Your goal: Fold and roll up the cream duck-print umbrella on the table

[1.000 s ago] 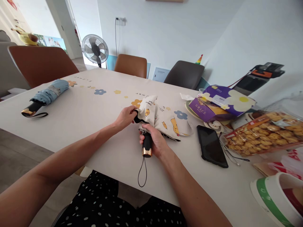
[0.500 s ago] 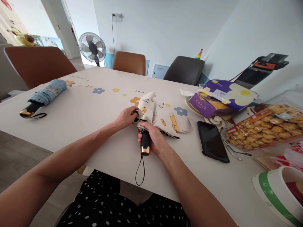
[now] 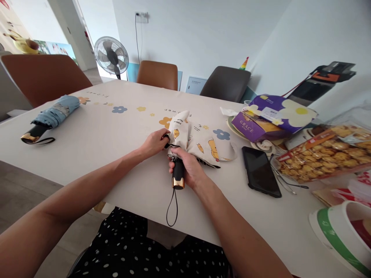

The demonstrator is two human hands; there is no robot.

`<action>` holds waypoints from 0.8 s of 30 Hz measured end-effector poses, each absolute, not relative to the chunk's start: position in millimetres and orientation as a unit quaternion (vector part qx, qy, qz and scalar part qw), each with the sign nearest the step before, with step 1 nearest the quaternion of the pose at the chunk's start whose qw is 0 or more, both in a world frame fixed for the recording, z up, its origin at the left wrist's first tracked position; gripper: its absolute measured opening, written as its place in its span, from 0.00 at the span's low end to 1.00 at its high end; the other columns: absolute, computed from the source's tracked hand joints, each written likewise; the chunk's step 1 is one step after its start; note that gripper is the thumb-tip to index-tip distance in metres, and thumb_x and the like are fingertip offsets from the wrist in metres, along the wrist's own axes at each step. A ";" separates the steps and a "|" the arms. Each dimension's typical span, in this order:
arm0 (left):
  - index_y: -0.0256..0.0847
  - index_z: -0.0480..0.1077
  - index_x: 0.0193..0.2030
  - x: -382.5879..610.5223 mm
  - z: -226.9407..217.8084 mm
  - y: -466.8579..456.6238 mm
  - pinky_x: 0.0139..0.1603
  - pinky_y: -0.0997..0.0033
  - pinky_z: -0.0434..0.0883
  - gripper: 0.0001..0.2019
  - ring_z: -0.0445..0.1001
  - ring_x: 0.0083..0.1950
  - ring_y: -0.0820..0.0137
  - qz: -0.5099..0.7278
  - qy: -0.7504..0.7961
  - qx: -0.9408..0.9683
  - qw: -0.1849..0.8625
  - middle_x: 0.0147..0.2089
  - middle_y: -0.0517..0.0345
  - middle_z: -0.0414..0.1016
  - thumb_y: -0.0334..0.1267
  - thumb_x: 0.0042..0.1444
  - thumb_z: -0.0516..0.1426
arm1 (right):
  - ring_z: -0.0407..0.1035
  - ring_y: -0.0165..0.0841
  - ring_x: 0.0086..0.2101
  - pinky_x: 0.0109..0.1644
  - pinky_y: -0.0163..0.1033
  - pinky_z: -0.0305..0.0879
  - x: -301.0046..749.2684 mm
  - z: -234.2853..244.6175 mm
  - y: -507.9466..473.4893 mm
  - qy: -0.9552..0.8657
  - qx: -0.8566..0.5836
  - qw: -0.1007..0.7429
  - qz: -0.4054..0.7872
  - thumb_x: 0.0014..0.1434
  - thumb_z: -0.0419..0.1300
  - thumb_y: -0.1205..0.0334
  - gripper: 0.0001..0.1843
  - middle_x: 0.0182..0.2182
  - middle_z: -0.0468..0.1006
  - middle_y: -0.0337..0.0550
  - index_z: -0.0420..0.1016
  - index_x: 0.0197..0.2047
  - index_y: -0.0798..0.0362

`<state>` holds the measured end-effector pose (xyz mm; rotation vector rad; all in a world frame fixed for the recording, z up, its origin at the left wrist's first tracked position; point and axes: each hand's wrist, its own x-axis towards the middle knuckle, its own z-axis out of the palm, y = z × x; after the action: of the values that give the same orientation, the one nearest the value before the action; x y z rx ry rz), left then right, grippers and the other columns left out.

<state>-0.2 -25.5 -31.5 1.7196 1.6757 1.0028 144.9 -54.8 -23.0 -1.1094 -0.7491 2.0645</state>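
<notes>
A cream folding umbrella (image 3: pixel 180 129) with yellow cartoon prints lies on the table in front of me, its canopy partly gathered and one loose flap spread to the right. My right hand (image 3: pixel 189 166) wraps round the base of the canopy and the top of the black handle, whose gold end and wrist loop point toward me. At the canopy's left edge, my left hand (image 3: pixel 156 142) pinches the dark-edged fabric. Over on the left lies a blue folding umbrella (image 3: pixel 58 112), furled, with a black and gold handle.
To the right lie a black phone (image 3: pixel 261 172), a cable, a purple box (image 3: pixel 257 121) and a clear pack of cookies (image 3: pixel 324 154). A white and green tub (image 3: pixel 327 231) stands at the near right. Chairs (image 3: pixel 158 75) and a fan (image 3: pixel 111 58) are beyond the table (image 3: pixel 95 162).
The view has shifted slightly. Both hands keep nearly the same hold on the cream umbrella, which has hardly moved.
</notes>
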 end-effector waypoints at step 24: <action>0.39 0.70 0.34 -6.9 -28.2 -18.0 0.22 0.81 0.63 0.12 0.64 0.23 0.78 0.549 0.609 0.523 0.233 0.27 0.62 0.68 0.29 0.46 0.47 | 0.60 0.24 0.17 0.17 0.32 0.64 145.4 -24.0 -53.7 -0.286 -0.420 0.329 0.796 0.48 0.61 0.61 0.08 0.22 0.66 0.37 0.65 0.30 0.54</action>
<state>-6.9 -18.0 -28.2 1.4352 1.6734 1.5070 145.4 -53.7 -24.0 -1.0993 -0.7489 2.0832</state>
